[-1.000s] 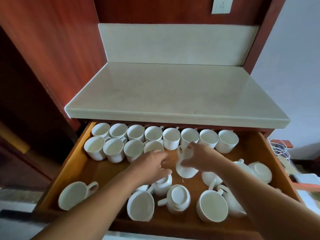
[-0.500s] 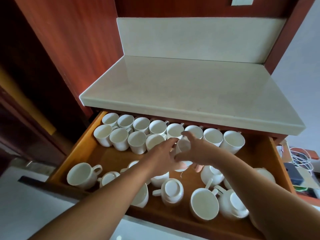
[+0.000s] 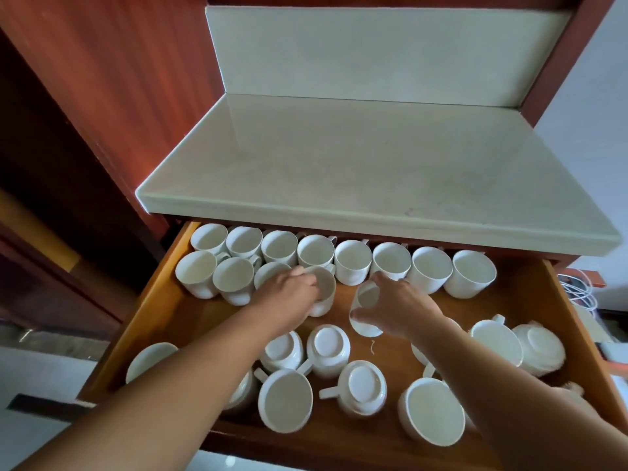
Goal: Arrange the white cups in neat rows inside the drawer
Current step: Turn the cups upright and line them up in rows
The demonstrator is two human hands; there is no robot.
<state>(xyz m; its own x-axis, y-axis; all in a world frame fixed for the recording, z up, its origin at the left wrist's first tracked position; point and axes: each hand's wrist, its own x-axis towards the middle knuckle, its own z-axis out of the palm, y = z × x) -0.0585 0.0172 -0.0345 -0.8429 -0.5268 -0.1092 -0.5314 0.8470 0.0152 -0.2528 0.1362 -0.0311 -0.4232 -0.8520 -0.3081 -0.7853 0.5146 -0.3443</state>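
Near the middle of the drawer, the left hand has its fingers curled over the near rim of an upright cup, which stands as the fourth in the second row, touching or nearly touching its neighbour on the left. Just to its right, the right hand grips a tilted cup, thumb below and fingers over the top. The cup looks lifted off the wood, its mouth leaning toward the back; its handle is hidden from view. What the next move turns on is the bare spot directly behind and slightly left of this tilted cup, between the upright cup and the back row. The right hand is plainly the nearer one, and I judge the cup's axis must come to vertical before it is set down beside the upright cup. Eight cups line the back row under the counter. Toward the front of the drawer lie the loose cups, some upside down, some on their sides, not yet sorted. Cables show beyond the drawer's right wall.
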